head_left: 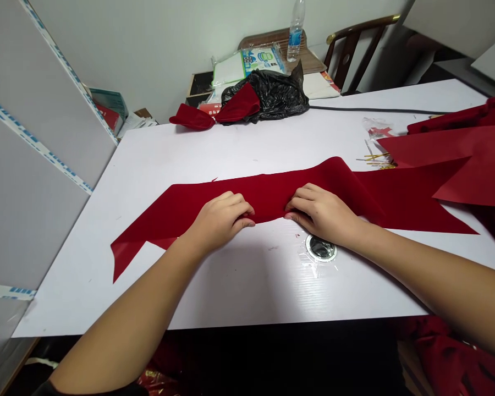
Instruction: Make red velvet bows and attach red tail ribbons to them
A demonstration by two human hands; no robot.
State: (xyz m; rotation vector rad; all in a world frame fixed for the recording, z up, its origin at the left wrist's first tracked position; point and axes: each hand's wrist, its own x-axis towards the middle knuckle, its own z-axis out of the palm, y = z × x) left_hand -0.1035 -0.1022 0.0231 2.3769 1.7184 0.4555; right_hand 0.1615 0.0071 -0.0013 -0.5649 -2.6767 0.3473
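Note:
A wide dark red ribbon [268, 192] lies across the white table, folded over at its left and right, with notched ends. My left hand [225, 217] pinches its lower edge left of the middle, thumb below and curled fingers above. A short way to the right, my right hand [319, 212] pinches the same edge, its thumb also underneath. Bare ribbon shows between the two hands. Just below my right hand is a round metal-rimmed disc [322, 248] in the tabletop.
At the back of the white table [239, 286] lie a red bow [218, 111], a black plastic bag [276, 93] and a water bottle [296, 36]. More red ribbons [478, 165] and gold twist ties [379, 159] are at the right. White panels [33, 165] stand at the left.

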